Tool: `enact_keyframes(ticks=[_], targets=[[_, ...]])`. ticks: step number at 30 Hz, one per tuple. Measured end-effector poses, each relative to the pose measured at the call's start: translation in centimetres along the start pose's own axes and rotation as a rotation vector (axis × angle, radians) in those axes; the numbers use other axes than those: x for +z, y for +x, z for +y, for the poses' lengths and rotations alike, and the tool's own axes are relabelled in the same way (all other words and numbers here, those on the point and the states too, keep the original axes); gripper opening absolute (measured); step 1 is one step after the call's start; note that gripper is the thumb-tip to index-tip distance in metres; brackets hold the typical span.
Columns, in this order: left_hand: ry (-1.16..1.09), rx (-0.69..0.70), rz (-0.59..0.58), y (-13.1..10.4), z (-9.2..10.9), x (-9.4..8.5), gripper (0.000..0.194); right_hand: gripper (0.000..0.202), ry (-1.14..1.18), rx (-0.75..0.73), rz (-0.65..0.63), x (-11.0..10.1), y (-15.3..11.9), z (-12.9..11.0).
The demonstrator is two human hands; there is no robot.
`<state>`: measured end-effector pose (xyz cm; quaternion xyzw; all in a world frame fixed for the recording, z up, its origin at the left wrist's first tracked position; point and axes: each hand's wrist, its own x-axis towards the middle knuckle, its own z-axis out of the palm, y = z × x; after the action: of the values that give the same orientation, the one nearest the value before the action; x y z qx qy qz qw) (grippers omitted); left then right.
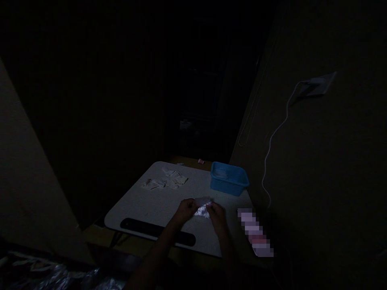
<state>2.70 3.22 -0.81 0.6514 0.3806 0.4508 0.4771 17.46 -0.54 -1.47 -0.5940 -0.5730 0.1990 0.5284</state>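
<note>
Both hands are over the front right part of a small white folding table [136,205]. Between them is a small crinkled plastic bag [202,211], see-through at the top and bright and shiny lower down. My left hand [186,209] pinches its left side. On the right side, the fingers of my right hand [217,214] are closed on it as well. What the bag contains, if anything, cannot be made out in the dim light. Farther back on the left lie several crumpled whitish pieces [175,177], limp and thin like gloves.
A blue plastic basket [229,187] stands at the table's back right corner, with something pale inside. A lit, blurred-out screen [255,233] lies right of the table. A white cable [266,161] runs down the wall from a socket [317,85]. A dark slot [157,230] crosses the near edge.
</note>
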Motion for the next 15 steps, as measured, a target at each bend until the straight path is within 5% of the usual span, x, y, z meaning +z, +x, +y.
enact_keyframes(ticks=[15], targets=[[-0.052, -0.033, -0.027, 0.03, -0.15, 0.11, 0.029, 0.038, 0.073, -0.002, 0.029, -0.14, -0.14, -0.54]])
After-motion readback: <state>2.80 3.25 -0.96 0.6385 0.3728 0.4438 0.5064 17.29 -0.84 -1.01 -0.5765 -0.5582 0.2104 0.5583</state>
